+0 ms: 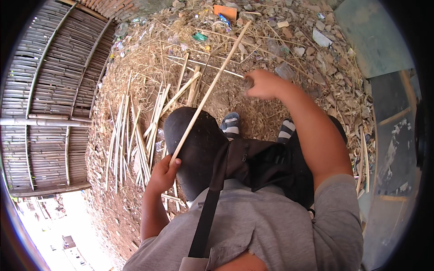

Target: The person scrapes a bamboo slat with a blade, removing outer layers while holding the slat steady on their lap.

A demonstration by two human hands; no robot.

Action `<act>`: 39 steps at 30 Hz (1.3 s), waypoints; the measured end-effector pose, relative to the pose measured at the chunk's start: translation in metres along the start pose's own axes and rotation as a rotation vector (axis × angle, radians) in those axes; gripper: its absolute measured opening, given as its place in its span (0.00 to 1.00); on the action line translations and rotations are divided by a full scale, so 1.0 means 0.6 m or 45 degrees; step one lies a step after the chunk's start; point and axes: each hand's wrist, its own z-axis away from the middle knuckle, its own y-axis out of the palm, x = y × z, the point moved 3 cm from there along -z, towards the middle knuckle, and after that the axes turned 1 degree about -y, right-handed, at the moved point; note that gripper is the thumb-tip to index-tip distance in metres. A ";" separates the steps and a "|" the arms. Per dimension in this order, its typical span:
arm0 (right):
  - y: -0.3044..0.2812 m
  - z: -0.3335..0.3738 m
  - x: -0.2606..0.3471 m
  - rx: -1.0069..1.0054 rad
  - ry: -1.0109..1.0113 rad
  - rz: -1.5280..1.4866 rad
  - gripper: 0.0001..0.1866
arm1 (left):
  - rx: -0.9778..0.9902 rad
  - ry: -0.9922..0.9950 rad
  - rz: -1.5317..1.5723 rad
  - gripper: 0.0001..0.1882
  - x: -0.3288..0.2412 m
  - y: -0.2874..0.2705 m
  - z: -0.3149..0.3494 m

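Note:
My left hand (166, 175) is closed round the lower end of a long pale bamboo strip (211, 88). The strip slants up and away to the right, passing over my dark-clad left knee (192, 131). Farther off on the right, my right hand (264, 84) is closed on a short brown handle (248, 82), its fingers slightly blurred. A thin whitish line (194, 61) runs left from near that hand; whether it belongs to the handle or is a sliver on the ground, I cannot tell. Pale split wood (194, 88) stands just beyond my left knee.
Several bamboo strips (120, 140) lie on the ground to my left. A bamboo-slat wall (54, 86) rises beyond them. Rubble and litter (312, 49) cover the far ground, with an orange piece (225, 12) among it. Grey panels (393, 135) stand at the right.

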 end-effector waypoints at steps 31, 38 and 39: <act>-0.009 -0.010 -0.016 0.018 -0.024 -0.021 0.31 | -0.110 0.050 -0.027 0.24 0.012 0.005 0.009; -0.115 0.023 -0.131 -0.684 0.537 -0.658 0.14 | -0.231 -0.014 -0.032 0.20 0.052 -0.039 0.026; -0.109 0.020 -0.117 -0.657 0.520 -0.654 0.14 | -0.327 -0.070 -0.023 0.19 0.072 -0.051 0.032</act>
